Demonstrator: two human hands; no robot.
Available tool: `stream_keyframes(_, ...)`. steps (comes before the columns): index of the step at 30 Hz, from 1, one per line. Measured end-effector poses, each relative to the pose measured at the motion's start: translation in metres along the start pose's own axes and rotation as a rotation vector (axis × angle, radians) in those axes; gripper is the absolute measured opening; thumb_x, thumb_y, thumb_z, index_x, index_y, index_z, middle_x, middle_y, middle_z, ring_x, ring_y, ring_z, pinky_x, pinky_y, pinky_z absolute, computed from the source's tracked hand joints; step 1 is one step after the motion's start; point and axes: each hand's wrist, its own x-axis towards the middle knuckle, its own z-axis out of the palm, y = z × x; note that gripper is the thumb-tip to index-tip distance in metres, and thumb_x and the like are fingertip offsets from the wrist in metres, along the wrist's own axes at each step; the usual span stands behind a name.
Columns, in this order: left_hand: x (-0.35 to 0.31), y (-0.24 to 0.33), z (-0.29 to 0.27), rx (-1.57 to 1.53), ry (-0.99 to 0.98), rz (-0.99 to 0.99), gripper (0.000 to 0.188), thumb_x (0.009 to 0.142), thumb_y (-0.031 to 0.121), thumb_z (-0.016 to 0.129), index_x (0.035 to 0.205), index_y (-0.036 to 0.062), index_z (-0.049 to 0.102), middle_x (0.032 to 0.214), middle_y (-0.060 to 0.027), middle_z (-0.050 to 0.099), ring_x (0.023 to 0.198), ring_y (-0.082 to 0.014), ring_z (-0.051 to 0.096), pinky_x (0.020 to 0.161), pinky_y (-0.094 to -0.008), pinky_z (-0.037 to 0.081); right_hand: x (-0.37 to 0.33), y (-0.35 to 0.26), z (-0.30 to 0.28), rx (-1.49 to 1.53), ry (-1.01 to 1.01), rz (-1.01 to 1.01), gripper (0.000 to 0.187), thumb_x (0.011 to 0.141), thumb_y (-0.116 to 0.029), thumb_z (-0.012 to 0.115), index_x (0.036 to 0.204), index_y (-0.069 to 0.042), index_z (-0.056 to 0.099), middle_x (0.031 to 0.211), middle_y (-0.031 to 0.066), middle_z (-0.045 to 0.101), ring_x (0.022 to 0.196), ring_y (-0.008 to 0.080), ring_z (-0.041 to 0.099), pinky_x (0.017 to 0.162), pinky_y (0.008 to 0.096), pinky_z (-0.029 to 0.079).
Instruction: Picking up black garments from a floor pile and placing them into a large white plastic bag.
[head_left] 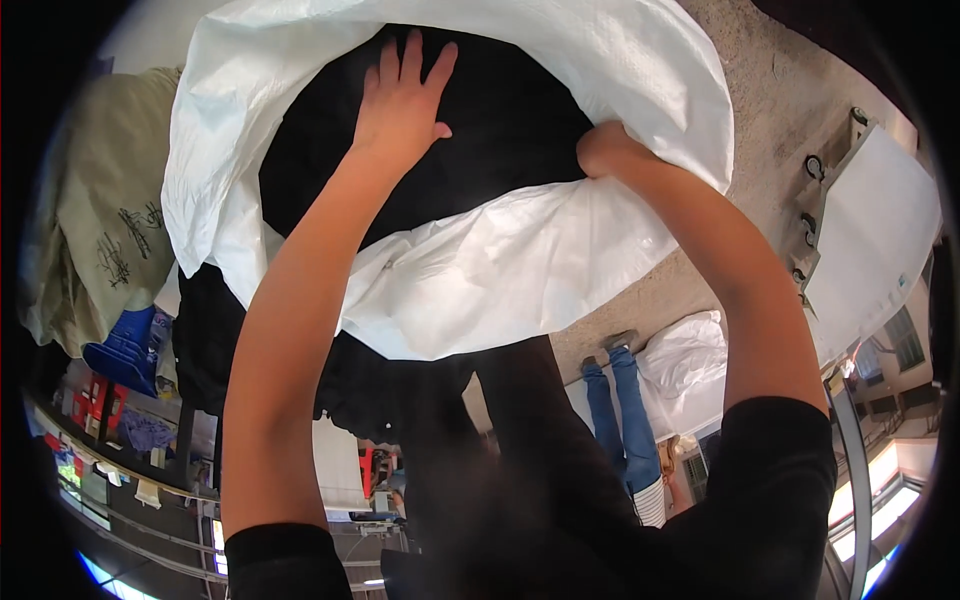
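A large white woven sack [520,270] gapes wide in front of me, its rim folded outward. Black fabric [480,110] fills the opening. My left hand [400,108] lies on this fabric with fingers spread and palm down, holding nothing. At the right side of the opening, my right hand [603,150] presses in between the fabric and the sack's inner wall. Its fingers are bent out of sight, so whether they grip anything is hidden.
A khaki sack [105,200] with dark scrawled marks stands at the left, near a blue plastic basket [125,350]. To the right is a white wheeled cart [870,240] on the concrete floor [770,100]. A person in blue jeans [628,415] is near a white bundle [685,355].
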Motion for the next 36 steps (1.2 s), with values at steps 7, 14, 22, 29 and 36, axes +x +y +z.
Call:
stream_keyframes(7, 0.008, -0.022, 0.012, -0.313, 0.306, 0.075, 0.104, 0.057, 0.033, 0.082, 0.142, 0.0112, 0.026, 0.131, -0.021, 0.043, 0.118, -0.0312, 0.042, 0.093, -0.0431, 0.038, 0.025, -0.013, -0.077, 0.58, 0.64, 0.135, 0.017, 0.074, -0.016, 0.056, 0.078, -0.004, 0.068, 0.081, 0.0172, 0.067, 0.077, 0.0318, 0.065, 0.069, 0.0431, 0.051)
stream_keyframes(14, 0.057, 0.017, -0.035, 0.216, -0.403, -0.31, 0.11, 0.048, 0.037, 0.087, 0.139, 0.01, 0.03, 0.112, -0.0171, 0.056, 0.108, -0.0299, 0.052, 0.087, -0.0423, 0.042, 0.037, -0.012, -0.125, 0.41, 0.969, -0.068, 0.043, 0.062, -0.012, 0.057, 0.1, 0.007, 0.059, 0.104, 0.0281, 0.059, 0.101, 0.0383, 0.056, 0.087, 0.0418, 0.045)
stream_keyframes(22, -0.013, -0.001, 0.005, 0.103, -0.213, -0.252, 0.046, 0.066, 0.023, 0.075, 0.106, 0.0096, 0.056, 0.072, -0.007, 0.065, 0.074, -0.0251, 0.064, 0.068, -0.0397, 0.046, 0.053, -0.016, -0.111, 0.204, 0.674, -0.229, 0.026, 0.064, -0.011, 0.056, 0.082, 0.004, 0.065, 0.082, 0.0227, 0.064, 0.081, 0.0354, 0.063, 0.075, 0.0399, 0.049)
stream_keyframes(29, -0.04, -0.009, 0.013, 0.041, -0.021, -0.275, 0.031, 0.063, 0.015, 0.074, 0.092, 0.0157, 0.061, 0.068, 0.0002, 0.063, 0.075, -0.0192, 0.061, 0.067, -0.0368, 0.042, 0.096, -0.016, -0.093, 0.4, 0.384, -0.139, 0.024, 0.063, -0.013, 0.065, 0.083, 0.001, 0.069, 0.087, 0.0177, 0.067, 0.088, 0.0305, 0.063, 0.08, 0.039, 0.05)
stream_keyframes(36, -0.066, -0.021, 0.0, -0.086, -0.064, -0.313, 0.038, 0.061, 0.012, 0.072, 0.1, 0.0125, 0.068, 0.078, -0.0086, 0.066, 0.079, -0.0253, 0.063, 0.072, -0.0378, 0.048, 0.08, -0.03, -0.092, 0.033, 0.478, -0.388, 0.044, 0.055, -0.02, 0.075, 0.096, -0.006, 0.069, 0.1, 0.0152, 0.065, 0.096, 0.029, 0.06, 0.083, 0.0358, 0.049)
